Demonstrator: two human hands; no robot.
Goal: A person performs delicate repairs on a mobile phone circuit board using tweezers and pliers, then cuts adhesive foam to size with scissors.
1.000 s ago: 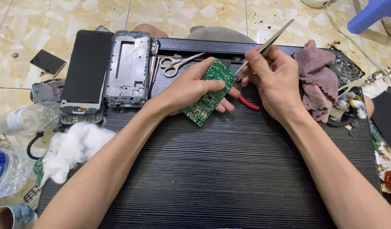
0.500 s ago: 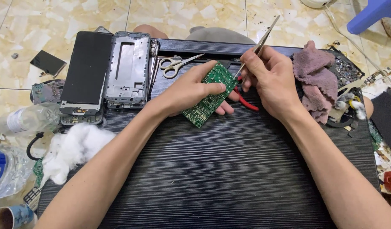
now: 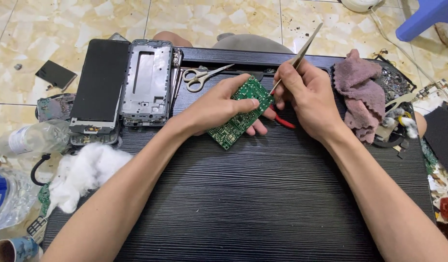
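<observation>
My left hand point(image 3: 215, 107) grips a green circuit board point(image 3: 241, 113), tilted above the dark ribbed table top point(image 3: 243, 204). My right hand point(image 3: 304, 97) pinches metal tweezers point(image 3: 301, 53), their tip touching the board's upper right edge and their long end pointing up and right. A red-handled tool point(image 3: 283, 122) lies on the table under my right hand, partly hidden by my fingers.
Scissors point(image 3: 203, 76) lie behind the board. A black phone screen point(image 3: 99, 85) and a metal phone frame point(image 3: 147, 82) sit at the back left. White cotton wad point(image 3: 83, 172) and plastic bottles point(image 3: 20, 140) lie at the left, a mauve rag point(image 3: 362, 92) at the right.
The tweezers have swung more upright and their tip has come down onto the board's edge. My left hand has kept the board almost still.
</observation>
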